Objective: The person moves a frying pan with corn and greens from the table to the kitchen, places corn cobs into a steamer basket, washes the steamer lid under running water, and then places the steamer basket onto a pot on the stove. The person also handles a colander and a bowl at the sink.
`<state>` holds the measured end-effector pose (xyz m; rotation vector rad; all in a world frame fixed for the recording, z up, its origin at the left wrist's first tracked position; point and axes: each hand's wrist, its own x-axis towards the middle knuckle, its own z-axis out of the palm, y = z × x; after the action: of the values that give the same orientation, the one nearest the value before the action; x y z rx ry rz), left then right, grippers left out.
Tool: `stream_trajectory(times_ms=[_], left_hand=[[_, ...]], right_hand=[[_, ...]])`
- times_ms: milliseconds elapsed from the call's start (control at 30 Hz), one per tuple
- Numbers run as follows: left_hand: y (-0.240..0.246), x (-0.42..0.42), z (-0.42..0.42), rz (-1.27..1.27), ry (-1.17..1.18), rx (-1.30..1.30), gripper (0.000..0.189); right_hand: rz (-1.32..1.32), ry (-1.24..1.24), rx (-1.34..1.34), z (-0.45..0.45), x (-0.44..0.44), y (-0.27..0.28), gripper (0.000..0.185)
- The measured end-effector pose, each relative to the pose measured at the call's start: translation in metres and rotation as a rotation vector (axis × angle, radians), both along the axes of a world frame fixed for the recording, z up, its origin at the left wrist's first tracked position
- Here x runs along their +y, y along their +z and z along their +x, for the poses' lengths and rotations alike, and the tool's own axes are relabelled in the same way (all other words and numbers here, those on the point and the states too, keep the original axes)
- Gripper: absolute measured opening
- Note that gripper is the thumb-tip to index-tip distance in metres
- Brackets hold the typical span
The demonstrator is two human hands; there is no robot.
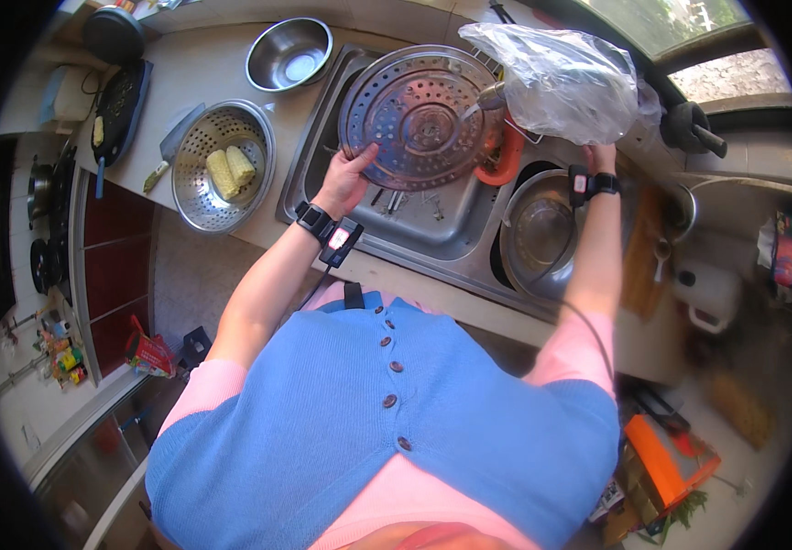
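My left hand point(348, 182) grips the near left rim of a perforated metal steamer tray point(430, 148), which is tilted over the left basin of a steel double sink point(430, 237). Water runs from the faucet point(492, 95) onto the tray. My right hand point(600, 158) is raised at the far right of the sink, just below a clear plastic bag point(561, 89); its fingers are hidden behind the bag, so its grip cannot be told. Below that hand, a round metal pan or lid point(540, 227) lies over the right basin. An orange-red basket point(502, 161) with scraps is partly behind the tray.
On the left counter are a metal colander point(189, 182) with corn pieces point(231, 172), a cleaver point(179, 134), a steel bowl point(258, 72) and a dark griddle pan point(121, 113). A stone mortar point(681, 127) stands at right, near a white jug point(708, 295).
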<state>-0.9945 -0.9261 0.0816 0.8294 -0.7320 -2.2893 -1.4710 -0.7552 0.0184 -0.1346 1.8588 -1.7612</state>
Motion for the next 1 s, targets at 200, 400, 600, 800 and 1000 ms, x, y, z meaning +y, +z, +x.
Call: stream_trajectory(times_ms=[200, 400, 600, 800, 1000], left_hand=[[0.026, -0.01, 0.04, -0.498, 0.18, -0.343, 0.018], [0.04, -0.012, 0.06, -1.434, -0.057, -0.748, 0.016], [0.037, 0.003, 0.064, -0.993, -0.374, -0.774, 0.017], [0.068, 0.015, 0.042, -1.815, -0.612, -0.584, 0.02], [0.072, 0.023, 0.045, -2.08, -0.249, -0.625, 0.02]], right_hand=[[-0.097, -0.015, 0.057, -0.004, -0.018, 0.003, 0.04], [-0.053, 0.018, 0.355, 0.063, 0.008, 0.05, 0.035], [-0.225, 0.203, -0.212, 0.214, 0.052, 0.068, 0.032], [-0.028, 0.549, -0.981, 0.294, 0.021, 0.057, 0.038], [-0.371, 0.604, -0.452, 0.277, 0.012, 0.014, 0.022]])
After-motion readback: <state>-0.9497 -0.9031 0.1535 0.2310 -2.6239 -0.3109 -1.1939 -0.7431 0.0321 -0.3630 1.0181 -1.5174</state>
